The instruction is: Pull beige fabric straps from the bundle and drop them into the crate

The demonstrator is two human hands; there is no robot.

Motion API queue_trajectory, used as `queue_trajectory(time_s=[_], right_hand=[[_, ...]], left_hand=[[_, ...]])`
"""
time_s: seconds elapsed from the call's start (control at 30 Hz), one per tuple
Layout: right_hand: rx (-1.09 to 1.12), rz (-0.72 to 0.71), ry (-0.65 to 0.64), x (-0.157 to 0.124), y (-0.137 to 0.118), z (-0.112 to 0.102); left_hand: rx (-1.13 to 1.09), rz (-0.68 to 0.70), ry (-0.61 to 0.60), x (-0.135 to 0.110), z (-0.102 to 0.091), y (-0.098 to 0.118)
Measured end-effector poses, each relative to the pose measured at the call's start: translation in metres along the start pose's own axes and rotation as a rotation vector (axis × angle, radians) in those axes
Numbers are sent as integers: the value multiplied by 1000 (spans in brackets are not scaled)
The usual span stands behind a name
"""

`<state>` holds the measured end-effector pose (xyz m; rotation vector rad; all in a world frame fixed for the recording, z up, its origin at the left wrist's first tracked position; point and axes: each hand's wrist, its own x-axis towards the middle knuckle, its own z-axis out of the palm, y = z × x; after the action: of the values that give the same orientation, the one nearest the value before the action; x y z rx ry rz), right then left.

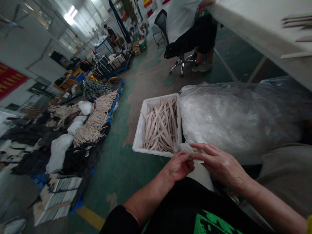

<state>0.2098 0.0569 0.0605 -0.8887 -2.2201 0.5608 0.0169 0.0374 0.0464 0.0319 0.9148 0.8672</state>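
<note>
A small, pale flat piece (186,148) is between my two hands, low in front of my body. My left hand (179,167) is closed, pinching its near edge between thumb and fingers. From the right, my right hand (220,164) grips the same piece, with its fingers laid across it; part of the piece is hidden under them. Just beyond my hands stands a white plastic bin (139,131) full of loose beige fabric-like strips (159,125). What the piece is made of is too blurred to tell.
A large clear plastic bag (234,113) lies right of the bin. Above it juts a pale table (258,24) with flat strips on it. A person (182,22) sits on a wheeled chair ahead. Strip bundles (92,125) and board stacks (58,198) lie on pallets at left.
</note>
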Motion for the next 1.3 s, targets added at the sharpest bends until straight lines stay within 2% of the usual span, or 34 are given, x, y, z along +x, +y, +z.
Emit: queue_trajectory(time_s=[0.07, 0.13, 0.23, 0.3, 0.37, 0.43, 0.5, 0.6, 0.7, 0.77, 0.87, 0.97, 1.03, 1.13, 1.2, 1.3], right_hand=[[58, -33, 22, 1, 2, 2], [125, 0, 24, 0, 2, 2], [221, 148, 12, -1, -2, 0], [336, 280, -27, -3, -4, -3], [496, 396, -99, -6, -4, -6], [669, 470, -182, -9, -2, -8], [834, 519, -274, -12, -1, -7], [1042, 553, -429, -16, -1, 0], [1129, 571, -494, -16, 0, 7], [1093, 626, -393, -14, 5, 5], [997, 738, -87, -8, 17, -7], [1006, 842, 189, -3, 28, -23], [1069, 867, 297, -1, 34, -31], [1146, 844, 421, -2, 44, -36], [1164, 880, 482, -6, 53, -34], [1165, 998, 479, -13, 64, -26]], left_hand=[[-16, -1, -48, -1, -3, -1], [-16, -18, -85, 0, -7, -2], [-5, -35, -97, 9, -13, -1], [-29, -14, -16, 21, -18, 8], [-75, 43, 149, 37, -23, 29], [-108, 153, 330, 52, -29, 59], [-114, 290, 443, 62, -34, 93], [-92, 446, 464, 68, -34, 129], [-3, 508, 389, 66, -28, 130], [171, 470, 248, 61, -24, 112], [499, 299, -44, 54, -25, 75], [680, 140, -237, 45, -30, 42], [768, 85, -278, 38, -34, 28], [902, 36, -274, 27, -36, 19], [963, 67, -268, 19, -37, 19], [1020, 173, -299, 10, -37, 22]])
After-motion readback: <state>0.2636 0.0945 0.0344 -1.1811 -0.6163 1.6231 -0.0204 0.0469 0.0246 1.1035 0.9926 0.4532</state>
